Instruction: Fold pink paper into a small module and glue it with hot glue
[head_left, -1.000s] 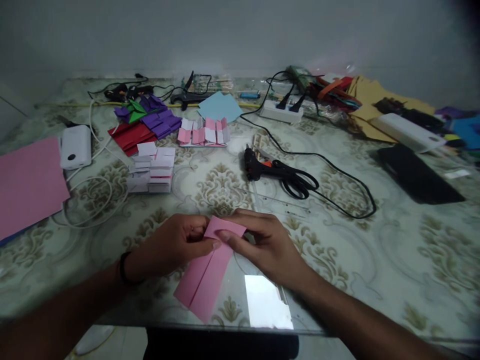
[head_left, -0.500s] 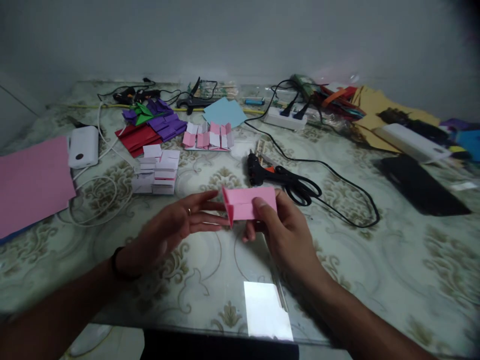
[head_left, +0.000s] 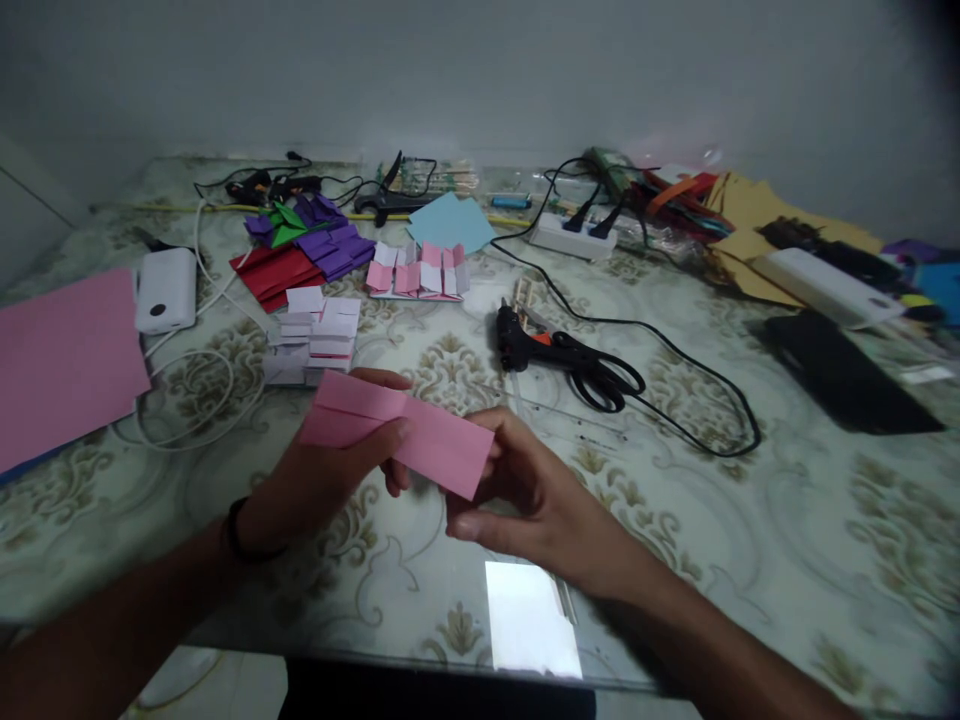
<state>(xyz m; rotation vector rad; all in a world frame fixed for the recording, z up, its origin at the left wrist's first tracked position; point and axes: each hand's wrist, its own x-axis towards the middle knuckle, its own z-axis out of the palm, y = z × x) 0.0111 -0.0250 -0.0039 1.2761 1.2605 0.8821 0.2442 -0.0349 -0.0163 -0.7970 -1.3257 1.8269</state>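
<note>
My left hand (head_left: 319, 490) is closed on a strip of folded pink paper (head_left: 442, 440), its thumb pressed on the top face and the fingers underneath. The strip lies tilted, its right end lower. At that end my right hand (head_left: 536, 490) is open, the thumb apart from the curved fingers, whose tips are close to the paper's edge; whether they touch cannot be made out. Beyond the left hand sit folded white paper pieces (head_left: 334, 325). A black glue gun (head_left: 517, 340) and black-handled scissors (head_left: 607, 375) rest farther right.
Pink sheets (head_left: 67, 365) and a white power bank (head_left: 166, 290) lie at the left. Behind are red folded papers (head_left: 277, 275), purple ones (head_left: 337, 250), pink-and-white pieces (head_left: 420, 275) and light blue sheets (head_left: 454, 222). A white power strip (head_left: 574, 237) and black phone-like slab (head_left: 847, 375) are rightward.
The pink paper has passed from my right hand to my left and moved left, now showing its longer, flatter face. My right hand has let go and its fingers have spread.
</note>
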